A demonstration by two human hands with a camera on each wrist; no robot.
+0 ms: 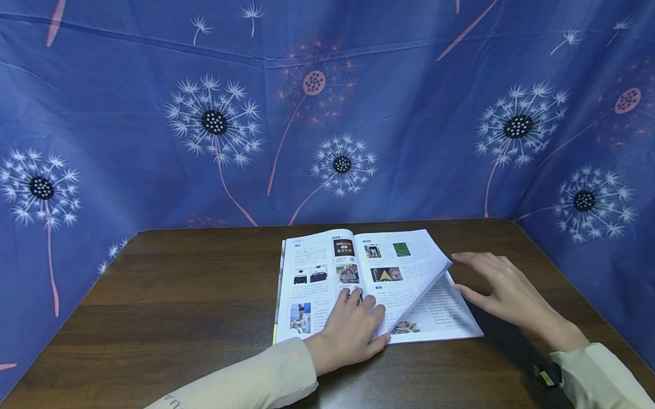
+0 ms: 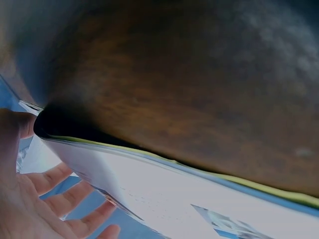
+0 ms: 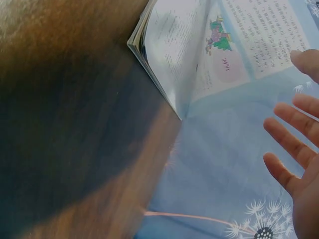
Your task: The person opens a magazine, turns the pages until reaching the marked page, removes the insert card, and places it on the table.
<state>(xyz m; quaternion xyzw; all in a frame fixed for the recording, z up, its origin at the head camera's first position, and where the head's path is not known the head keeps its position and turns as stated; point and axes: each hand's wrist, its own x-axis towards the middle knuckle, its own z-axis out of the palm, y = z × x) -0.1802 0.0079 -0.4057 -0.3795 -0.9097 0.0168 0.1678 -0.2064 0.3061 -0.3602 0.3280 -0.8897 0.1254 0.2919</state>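
Note:
An open magazine (image 1: pixel 314 255) with printed text and small pictures lies on the brown table. Across the lower part of its spine rests my left hand (image 1: pixel 349 331), fingers spread over the pages and thumb near the bottom edge. One right-hand page (image 1: pixel 416 267) is lifted and curls over at its outer corner, uncovering part of the sheet beneath. Close beside that corner is my right hand (image 1: pixel 506 288), its fingers extended and slightly bent, thumb apart. In the right wrist view this hand (image 3: pixel 306 149) shows spread fingers with nothing gripped, and the raised page (image 3: pixel 227 55) stands upright.
Dark wood-grain table (image 1: pixel 173 294) surrounds the magazine. Behind and on both sides hangs a blue cloth (image 1: pixel 412 135) printed with dandelions. A dark strapped device (image 1: pixel 547 375) sits at the right wrist by the pale sleeve (image 1: pixel 599 375).

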